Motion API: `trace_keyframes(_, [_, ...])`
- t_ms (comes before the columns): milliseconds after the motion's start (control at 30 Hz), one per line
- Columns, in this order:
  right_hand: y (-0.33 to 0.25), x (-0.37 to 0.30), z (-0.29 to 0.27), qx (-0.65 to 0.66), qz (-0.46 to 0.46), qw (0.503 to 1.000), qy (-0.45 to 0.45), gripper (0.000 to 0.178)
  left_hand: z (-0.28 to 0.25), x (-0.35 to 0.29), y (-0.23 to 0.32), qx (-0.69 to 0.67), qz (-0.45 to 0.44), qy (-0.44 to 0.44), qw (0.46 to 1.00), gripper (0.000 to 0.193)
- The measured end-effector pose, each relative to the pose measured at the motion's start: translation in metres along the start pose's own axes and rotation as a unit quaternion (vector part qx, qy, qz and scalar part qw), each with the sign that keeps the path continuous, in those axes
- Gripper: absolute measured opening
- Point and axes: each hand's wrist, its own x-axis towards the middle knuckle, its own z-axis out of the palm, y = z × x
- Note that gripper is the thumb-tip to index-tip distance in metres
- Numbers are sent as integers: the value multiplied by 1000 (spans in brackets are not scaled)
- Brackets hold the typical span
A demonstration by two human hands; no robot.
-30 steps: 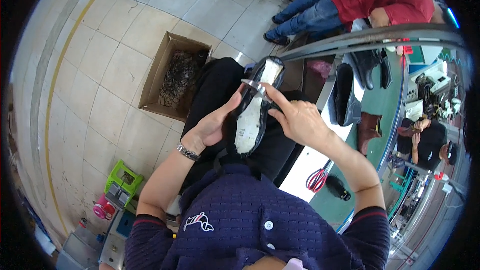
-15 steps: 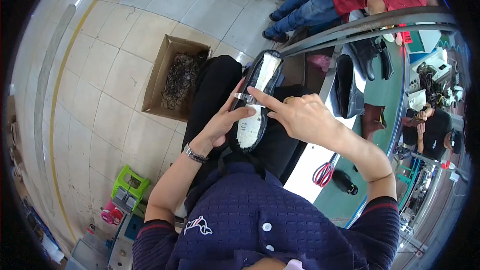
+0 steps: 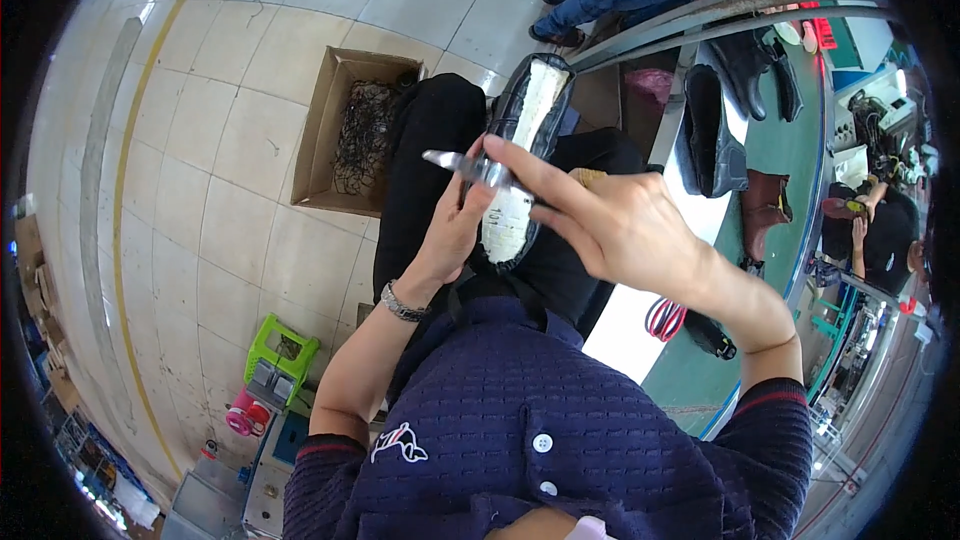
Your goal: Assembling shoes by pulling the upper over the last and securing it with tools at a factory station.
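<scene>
A black shoe or boot (image 3: 542, 100) lies bottom-up across my lap, a whitish strip running along its underside and black leather folded over the edges. My left hand (image 3: 450, 235) is closed around its near left side, fingers beside the middle. Over the shoe's waist, my right hand (image 3: 635, 220) grips a shiny knife-like metal blade (image 3: 450, 159), index finger stretched along it. The blade is blurred, and its tip sticks out left of the shoe. A yellowish-brown bit, perhaps its handle, shows by the right knuckles.
Left of my legs stands a cardboard box (image 3: 312, 145) of dark stringy scraps. A green stool (image 3: 262, 345) is at lower left. On the bench to the right are black boots (image 3: 715, 140), a brown boot (image 3: 765, 210) and red-handled scissors (image 3: 664, 320). A metal rail (image 3: 720, 15) and other people are beyond.
The blade has swung out to the left, beyond the shoe's edge, where before it lay across the waist. My right hand has turned with it. The left hand still holds the shoe.
</scene>
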Motion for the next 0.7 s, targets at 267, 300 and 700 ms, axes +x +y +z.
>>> trace_keyframes(267, [-8,-19,24,-101,-12,990,-97,81,-11,-24,7,-29,-224,-47,973,62])
trace_keyframes(300, [-16,-23,26,-59,-35,994,-82,84,-24,-29,3,-34,-198,-79,976,58])
trace_keyframes(700, [58,16,13,38,61,992,103,65,-2,29,37,15,-155,-33,987,83])
